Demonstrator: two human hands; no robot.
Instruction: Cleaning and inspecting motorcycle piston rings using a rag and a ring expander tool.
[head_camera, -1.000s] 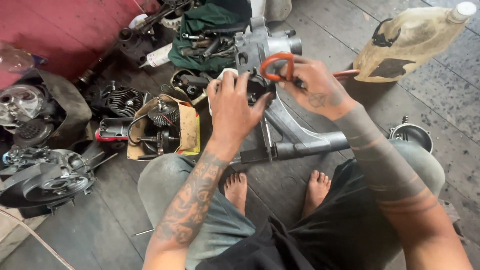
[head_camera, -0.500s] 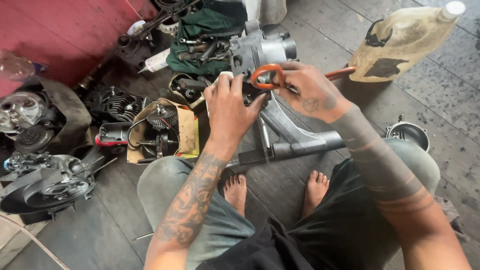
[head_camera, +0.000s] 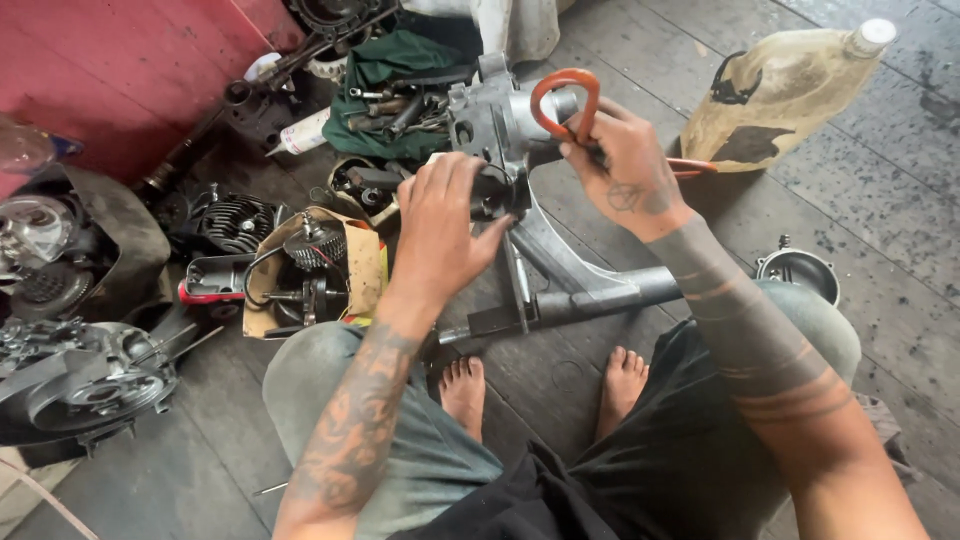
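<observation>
A grey metal engine casing (head_camera: 500, 125) with a long arm (head_camera: 585, 280) stands on the wooden floor between my feet. My left hand (head_camera: 440, 230) grips its near side, fingers wrapped over the dark opening. My right hand (head_camera: 625, 170) holds pliers with orange handles (head_camera: 562, 95) against the casing's top right; one handle loops above my fingers, the other pokes out to the right. The pliers' jaws are hidden behind my hand.
A dirty plastic jug (head_camera: 790, 90) lies at the back right. A small metal cup (head_camera: 800, 272) sits by my right knee. Left of the casing are a cardboard box with gears (head_camera: 310, 265), a finned cylinder (head_camera: 235, 222), engine covers (head_camera: 80, 375) and a green cloth with tools (head_camera: 395, 85).
Both hands stay on the casing and pliers. My left hand has shifted slightly down the casing's side, and the view has moved in closer.
</observation>
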